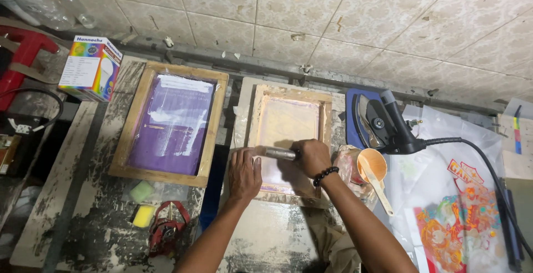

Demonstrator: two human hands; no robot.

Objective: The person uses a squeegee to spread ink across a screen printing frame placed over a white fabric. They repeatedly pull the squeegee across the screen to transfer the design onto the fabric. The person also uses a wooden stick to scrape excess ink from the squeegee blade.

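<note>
Head camera, looking down at my two hands over a paint-worn wooden worktop [83, 195] set against a tiled wall.

A small wooden-framed printing screen with pale mesh [288, 120] lies flat in front of me, so its mesh rests level for the tool drawn across it. My right hand [312, 157], a dark bead bracelet on its wrist, is closed around the grey metal-handled squeegee [279, 153], which lies crosswise on the mesh near the frame's near edge. My left hand [245, 174] is open and flat, fingers together, pressing on the frame's near left side, apparently to keep it from sliding.

To the left lies a larger wooden frame with purple mesh [172, 123], well apart from my hands. Just right of my right wrist sits an orange plastic cup with a scoop [372, 167], within easy reach. Beyond it rests a black heat gun with a cable [391, 126], and a colourful printed sheet [455, 217] lies at the far right.
</note>
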